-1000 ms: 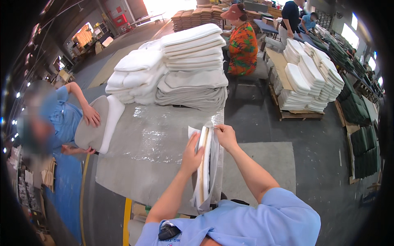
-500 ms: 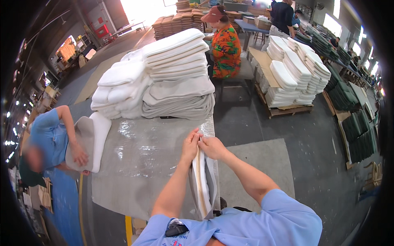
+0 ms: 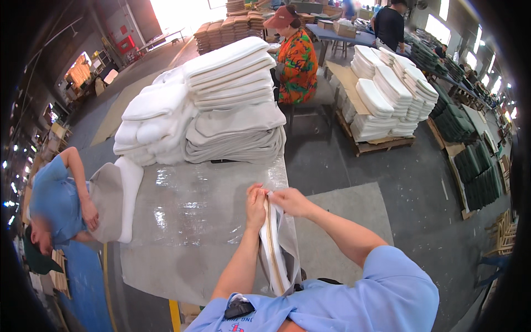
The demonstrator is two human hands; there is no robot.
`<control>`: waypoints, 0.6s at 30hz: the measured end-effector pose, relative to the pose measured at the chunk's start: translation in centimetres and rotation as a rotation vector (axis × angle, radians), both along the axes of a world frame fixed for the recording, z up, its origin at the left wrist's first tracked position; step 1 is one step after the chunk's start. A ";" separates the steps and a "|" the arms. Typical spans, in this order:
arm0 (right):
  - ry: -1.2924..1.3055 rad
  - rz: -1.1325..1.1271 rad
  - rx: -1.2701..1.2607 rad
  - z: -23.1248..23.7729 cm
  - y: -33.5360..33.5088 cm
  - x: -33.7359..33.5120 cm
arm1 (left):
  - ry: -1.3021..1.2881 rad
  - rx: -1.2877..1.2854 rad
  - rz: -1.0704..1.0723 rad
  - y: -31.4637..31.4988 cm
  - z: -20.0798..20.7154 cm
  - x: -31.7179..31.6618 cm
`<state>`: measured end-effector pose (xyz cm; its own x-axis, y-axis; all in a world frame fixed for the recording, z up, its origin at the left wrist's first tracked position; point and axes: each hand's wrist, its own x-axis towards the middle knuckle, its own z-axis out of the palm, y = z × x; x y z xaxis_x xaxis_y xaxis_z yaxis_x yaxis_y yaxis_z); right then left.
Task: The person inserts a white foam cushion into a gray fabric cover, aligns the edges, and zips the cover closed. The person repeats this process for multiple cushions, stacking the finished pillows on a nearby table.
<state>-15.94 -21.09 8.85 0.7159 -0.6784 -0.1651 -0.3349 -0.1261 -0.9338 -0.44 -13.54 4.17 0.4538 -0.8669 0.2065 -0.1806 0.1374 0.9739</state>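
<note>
A grey cushion cover (image 3: pixel 288 240) with white padding inside stands on its edge along the table's right side, its zipper (image 3: pixel 271 238) facing up. At the far end of the cover, my left hand (image 3: pixel 256 207) is closed around the cover's edge. Close beside it, my right hand (image 3: pixel 291 202) is closed in a pinch at the top end of the zipper. A small white bit shows between the two hands. Whether the right fingers hold the zipper's pull or the fabric is hidden.
Stacked white pads (image 3: pixel 227 69) and folded grey covers (image 3: pixel 235 130) sit on the far part of the plastic-covered table (image 3: pixel 182 221). At left a co-worker (image 3: pixel 61 193) handles a grey-and-white cushion (image 3: pixel 113 199). A pallet of white pads (image 3: pixel 387 99) stands beyond, right of a seated person (image 3: pixel 297 61).
My right hand has moved slightly right, off my left hand, while both have come a little nearer. The view has shifted slightly. The co-worker's hand has moved left along the cushion.
</note>
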 end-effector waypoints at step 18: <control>-0.344 -0.061 0.333 -1.8 -0.2 4.4 | 0.135 -0.039 0.021 1.6 -0.9 2.5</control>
